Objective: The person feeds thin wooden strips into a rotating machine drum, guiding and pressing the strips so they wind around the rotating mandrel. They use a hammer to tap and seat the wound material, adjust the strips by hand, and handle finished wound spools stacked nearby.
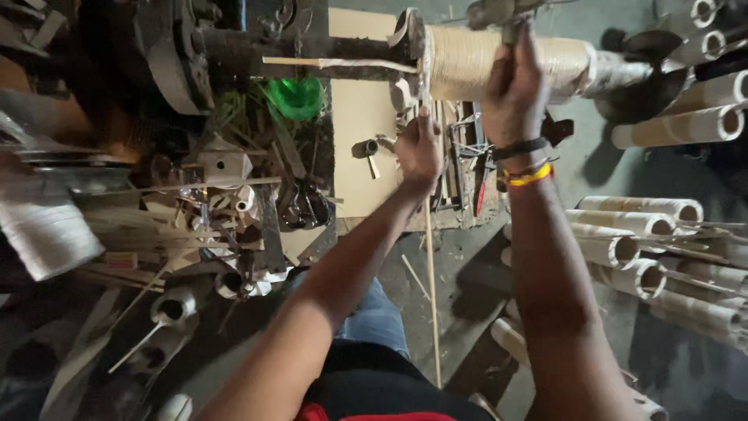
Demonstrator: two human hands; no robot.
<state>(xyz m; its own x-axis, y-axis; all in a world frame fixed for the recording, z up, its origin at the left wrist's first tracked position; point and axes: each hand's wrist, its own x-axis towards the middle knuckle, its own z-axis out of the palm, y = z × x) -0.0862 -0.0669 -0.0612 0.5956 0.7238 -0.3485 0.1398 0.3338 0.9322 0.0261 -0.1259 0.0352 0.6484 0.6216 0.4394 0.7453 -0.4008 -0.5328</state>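
Observation:
A pale cylinder (467,58) wound with thin cane or string lies across a dark machine (234,47) at the top. My right hand (513,90) is raised against the cylinder and grips a dark tool or handle above it; the arm wears a black band and a yellow band. My left hand (419,148) reaches up under the cylinder's left end and pinches a long thin cane strip (431,296) that runs down toward me. A wooden board (360,117) lies under my left hand.
Several bamboo tubes (639,234) are stacked at the right, with more at the upper right. A cluttered heap of sticks, scissors (300,206) and scraps fills the left. A green plastic cup (296,95) sits by the machine. A white spool (43,230) lies far left.

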